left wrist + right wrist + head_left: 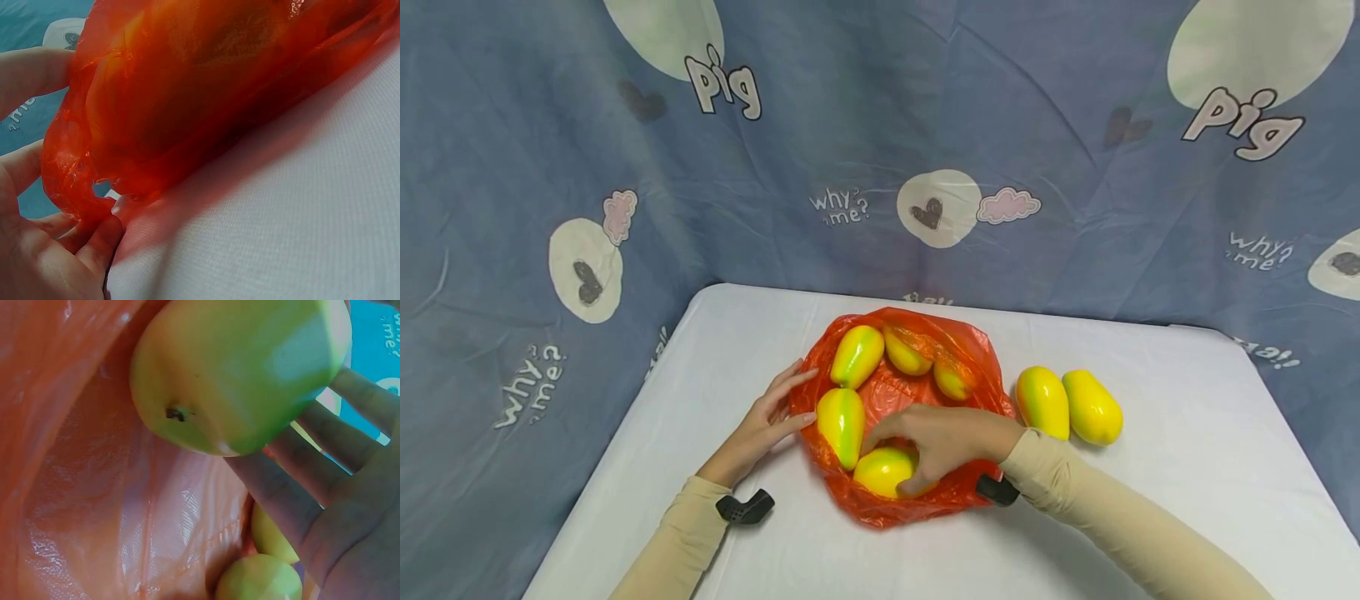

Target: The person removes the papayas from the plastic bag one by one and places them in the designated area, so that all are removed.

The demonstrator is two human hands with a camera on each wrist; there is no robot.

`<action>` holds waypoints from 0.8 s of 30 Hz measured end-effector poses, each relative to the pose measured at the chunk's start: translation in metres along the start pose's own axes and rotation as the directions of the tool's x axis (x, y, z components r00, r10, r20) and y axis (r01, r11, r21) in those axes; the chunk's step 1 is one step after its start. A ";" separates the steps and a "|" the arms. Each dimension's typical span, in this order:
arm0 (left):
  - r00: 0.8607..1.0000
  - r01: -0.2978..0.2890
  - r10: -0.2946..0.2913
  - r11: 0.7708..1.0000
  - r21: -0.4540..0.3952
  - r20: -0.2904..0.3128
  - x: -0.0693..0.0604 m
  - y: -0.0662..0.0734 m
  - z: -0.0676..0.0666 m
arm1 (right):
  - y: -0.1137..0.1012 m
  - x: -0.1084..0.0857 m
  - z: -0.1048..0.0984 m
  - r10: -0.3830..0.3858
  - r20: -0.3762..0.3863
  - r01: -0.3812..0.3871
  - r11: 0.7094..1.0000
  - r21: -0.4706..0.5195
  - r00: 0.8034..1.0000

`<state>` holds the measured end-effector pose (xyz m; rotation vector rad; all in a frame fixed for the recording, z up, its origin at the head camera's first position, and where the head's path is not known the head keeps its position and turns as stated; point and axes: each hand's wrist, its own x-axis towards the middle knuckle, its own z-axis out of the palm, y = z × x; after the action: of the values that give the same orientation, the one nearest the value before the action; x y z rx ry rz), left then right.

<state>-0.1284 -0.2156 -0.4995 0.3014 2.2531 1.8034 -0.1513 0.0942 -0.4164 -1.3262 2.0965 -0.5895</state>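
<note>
A red plastic bag (886, 400) lies open-mouthed on the table with several yellow-green mangoes in it. At its near side my right hand (943, 437) reaches inside and grips a mango (882, 472), fingers on its left and thumb on its right. In the right wrist view the fingers (275, 481) lie along that mango (244, 369). My left hand (767, 421) is spread against the bag's left side, beside another mango (841, 425). The left wrist view shows the left fingers (103, 244) touching the crinkled bag (175, 106).
Two more mangoes, one (1042, 402) against the bag's right side and one (1092, 407) beside it, lie on the white-covered table (1187, 433). A blue patterned cloth (865, 125) hangs behind and at the sides.
</note>
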 end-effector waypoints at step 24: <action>1.000 0.003 -0.003 1.000 0.005 -0.002 -0.001 0.000 0.000 | -0.004 -0.004 -0.001 0.041 -0.010 -0.041 0.999 -0.035 0.999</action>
<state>-0.1279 -0.2156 -0.4991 0.2967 2.2590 1.7975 -0.1483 0.0968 -0.4120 -1.2986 2.1456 -0.5447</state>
